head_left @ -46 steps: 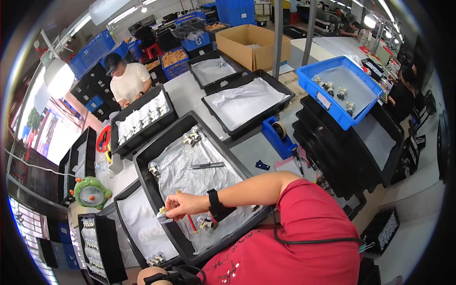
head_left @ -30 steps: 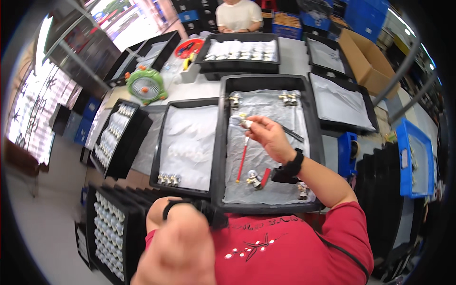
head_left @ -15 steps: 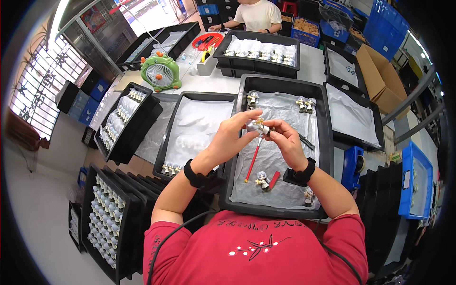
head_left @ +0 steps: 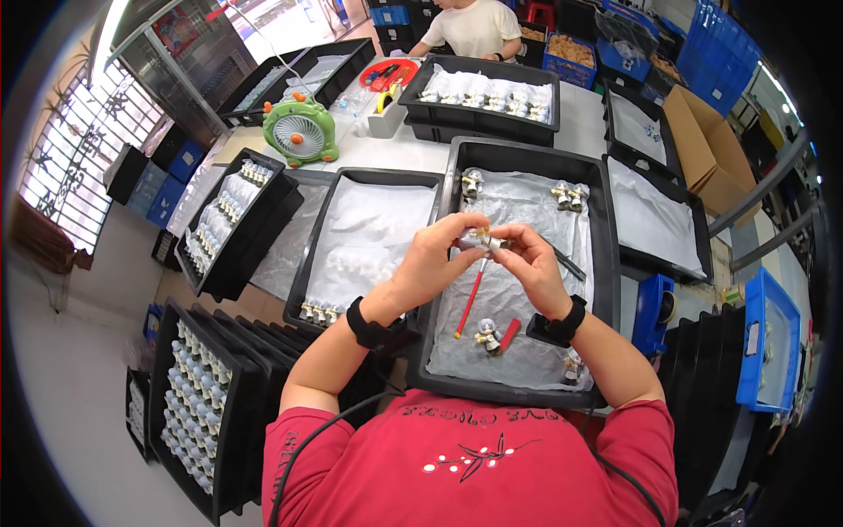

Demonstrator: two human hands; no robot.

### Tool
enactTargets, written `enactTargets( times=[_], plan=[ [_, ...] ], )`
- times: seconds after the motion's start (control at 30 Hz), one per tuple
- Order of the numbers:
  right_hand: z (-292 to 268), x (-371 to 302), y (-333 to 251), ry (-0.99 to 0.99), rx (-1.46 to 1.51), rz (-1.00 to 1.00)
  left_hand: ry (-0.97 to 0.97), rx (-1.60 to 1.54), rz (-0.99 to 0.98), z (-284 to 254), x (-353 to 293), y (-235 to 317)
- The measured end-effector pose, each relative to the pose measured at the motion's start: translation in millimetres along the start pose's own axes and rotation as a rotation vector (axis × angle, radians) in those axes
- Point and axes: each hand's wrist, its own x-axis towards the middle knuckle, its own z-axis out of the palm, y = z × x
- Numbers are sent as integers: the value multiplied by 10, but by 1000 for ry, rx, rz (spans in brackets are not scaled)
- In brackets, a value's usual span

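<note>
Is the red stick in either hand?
No, the red stick lies on the paper, while the left hand and right hand hold a figurine.

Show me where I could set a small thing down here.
Free: the nearer black tray beside the cardboard box; the middle tray's upper strip between the single figurine and the pair. Crowded: below, where the left hand and right hand hold another figurine near the red stick.

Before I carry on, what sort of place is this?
Probably a factory workshop, judging by the rows of figurines, the black trays spread about, and a co-worker at the table's far side.
</note>
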Motion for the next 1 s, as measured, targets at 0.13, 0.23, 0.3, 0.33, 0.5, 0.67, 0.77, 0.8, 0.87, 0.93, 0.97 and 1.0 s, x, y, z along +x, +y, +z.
enactTargets(
  times=[0.13, 0.23, 0.3, 0.33, 0.5, 0.67, 0.77, 0.8, 0.87, 0.93, 0.97, 1.0],
  plan=[
    [-8, -11, 76, -11, 11, 24, -50, -62, -95, -25, -8, 53],
    [-18, -21, 58, 11, 60, 110, -146, 15, -189, -69, -32, 74],
    [-18, -8, 40, 36, 97, 178, -170, -102, -100, -77, -83, 31],
    [-16, -1, 35, 46, 138, 203, -167, -100, -98, -91, -89, 20],
    [-10, -21, 32, 8, 119, 242, -269, -17, -118, -168, -93, 39],
    [-2, -25, 39, -26, 137, 250, -290, 10, -134, -190, -105, 59],
    [-12, -22, 41, -31, 119, 249, -298, 7, -151, -189, -100, 57],
    [-12, -27, 44, -30, 119, 248, -316, 12, -184, -194, -99, 59],
    [-8, -40, 52, -36, 110, 257, -333, 13, -202, -196, -105, 49],
    [0, -41, 49, -42, 109, 259, -348, 15, -220, -200, -115, 49],
    [0, -41, 44, -46, 106, 262, -348, 8, -218, -199, -112, 51],
    [4, -44, 40, -45, 104, 260, -348, 2, -217, -196, -110, 55]
  ],
)
